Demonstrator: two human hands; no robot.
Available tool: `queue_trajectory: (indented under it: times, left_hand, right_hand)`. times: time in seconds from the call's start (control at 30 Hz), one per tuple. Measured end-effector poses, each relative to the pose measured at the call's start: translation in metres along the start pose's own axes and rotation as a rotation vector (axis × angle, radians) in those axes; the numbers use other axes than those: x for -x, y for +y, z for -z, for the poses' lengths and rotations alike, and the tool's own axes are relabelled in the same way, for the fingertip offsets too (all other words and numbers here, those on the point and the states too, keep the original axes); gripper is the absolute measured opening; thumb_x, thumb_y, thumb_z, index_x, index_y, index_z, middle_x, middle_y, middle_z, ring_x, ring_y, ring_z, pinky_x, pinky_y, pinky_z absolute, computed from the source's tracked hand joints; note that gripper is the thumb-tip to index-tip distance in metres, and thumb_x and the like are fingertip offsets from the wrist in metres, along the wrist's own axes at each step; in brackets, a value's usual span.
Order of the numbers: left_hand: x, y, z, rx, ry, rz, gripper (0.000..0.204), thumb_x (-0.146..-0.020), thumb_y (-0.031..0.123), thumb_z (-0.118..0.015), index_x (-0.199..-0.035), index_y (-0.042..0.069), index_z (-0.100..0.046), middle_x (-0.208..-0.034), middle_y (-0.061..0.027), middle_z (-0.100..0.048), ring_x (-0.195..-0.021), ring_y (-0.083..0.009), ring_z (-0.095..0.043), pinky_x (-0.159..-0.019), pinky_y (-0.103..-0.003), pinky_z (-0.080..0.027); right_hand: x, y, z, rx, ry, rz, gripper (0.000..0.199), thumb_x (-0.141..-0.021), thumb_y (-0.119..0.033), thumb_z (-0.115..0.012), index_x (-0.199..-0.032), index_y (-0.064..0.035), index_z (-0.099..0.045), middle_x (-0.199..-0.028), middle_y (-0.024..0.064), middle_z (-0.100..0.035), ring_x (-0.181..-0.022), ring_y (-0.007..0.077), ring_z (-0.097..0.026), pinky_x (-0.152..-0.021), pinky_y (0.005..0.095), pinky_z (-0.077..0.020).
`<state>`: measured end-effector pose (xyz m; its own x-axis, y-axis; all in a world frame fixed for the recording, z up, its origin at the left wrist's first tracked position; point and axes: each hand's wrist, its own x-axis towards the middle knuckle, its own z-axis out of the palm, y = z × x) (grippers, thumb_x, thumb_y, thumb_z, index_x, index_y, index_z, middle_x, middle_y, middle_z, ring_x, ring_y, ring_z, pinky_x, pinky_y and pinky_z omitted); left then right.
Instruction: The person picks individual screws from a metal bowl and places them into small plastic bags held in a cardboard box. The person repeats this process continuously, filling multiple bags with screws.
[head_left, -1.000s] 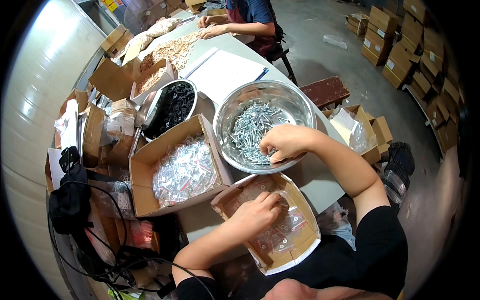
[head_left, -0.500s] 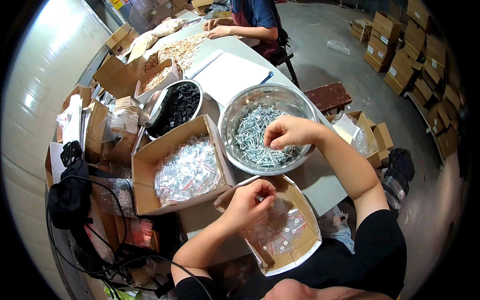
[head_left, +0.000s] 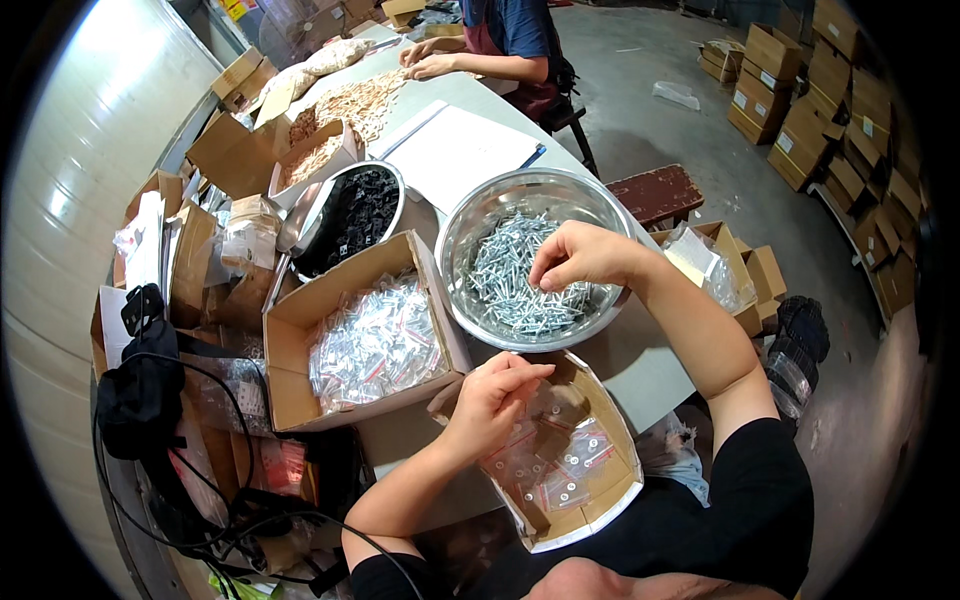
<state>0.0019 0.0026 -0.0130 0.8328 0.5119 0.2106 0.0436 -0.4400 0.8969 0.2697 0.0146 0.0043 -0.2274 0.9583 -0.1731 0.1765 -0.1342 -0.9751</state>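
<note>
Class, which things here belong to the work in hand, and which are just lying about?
In use, it seems:
Round shiny steel bowl of silvery metal screws, under the right hand
Open brown cardboard tray of clear plastic bags, under the left hand

Apparently lying about:
Dark red wooden bench
Crumpled clear plastic on grey floor
Stacked brown cardboard cartons

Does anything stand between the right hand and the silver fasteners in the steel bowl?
Nothing visible does: the steel bowl is open on top, and the right hand hangs over the silver fasteners with nothing seen in between.
</note>
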Motion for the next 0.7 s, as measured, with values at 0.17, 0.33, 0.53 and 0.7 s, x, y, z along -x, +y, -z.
queue_trajectory:
  times: [0.17, 0.33, 0.53, 0.7]
  left_hand:
    - [0.003, 0.008, 0.002, -0.048, 0.015, 0.013, 0.008, -0.085, 0.003, -0.068, -0.091, -0.002, -0.067, -0.075, -0.0103, -0.063, -0.065, -0.0156, -0.058, -0.06, -0.027, -0.047]
    - [0.01, 0.009, 0.006, -0.018, -0.012, 0.234, 0.013, -0.084, 0.008, -0.072, -0.081, -0.003, -0.067, -0.069, -0.0097, -0.062, -0.062, -0.0114, -0.057, -0.056, -0.025, -0.045]
    - [0.007, -0.001, 0.004, 0.211, 0.038, 0.181, 0.01, -0.089, 0.006, -0.068, -0.091, -0.003, -0.069, -0.077, -0.0023, -0.064, -0.065, -0.0062, -0.055, -0.055, -0.02, -0.043]
    - [0.005, -0.006, 0.0, 0.419, -0.09, 0.216, 0.017, -0.093, 0.004, -0.062, -0.106, -0.003, -0.068, -0.085, -0.0043, -0.063, -0.066, -0.0072, -0.054, -0.057, -0.021, -0.044]
  right_hand:
    - [0.003, -0.006, -0.002, 0.015, 0.002, 0.011, 0.019, -0.074, 0.006, -0.068, -0.093, 0.004, -0.071, -0.084, 0.0092, -0.07, -0.077, 0.0136, -0.065, -0.071, 0.0264, -0.0538]
    - [0.005, -0.008, -0.003, 0.01, 0.004, 0.044, 0.016, -0.075, 0.007, -0.066, -0.09, 0.0025, -0.071, -0.082, 0.0071, -0.07, -0.077, 0.0109, -0.065, -0.072, 0.0241, -0.0531]
    - [0.004, -0.006, -0.002, 0.066, 0.018, 0.059, 0.017, -0.073, 0.006, -0.066, -0.089, 0.003, -0.07, -0.081, 0.0076, -0.069, -0.076, 0.012, -0.065, -0.071, 0.0256, -0.0534]
    - [0.005, -0.01, -0.002, 0.114, 0.033, 0.044, 0.016, -0.074, 0.005, -0.065, -0.089, 0.0036, -0.07, -0.078, 0.0076, -0.069, -0.072, 0.0121, -0.064, -0.068, 0.0254, -0.0536]
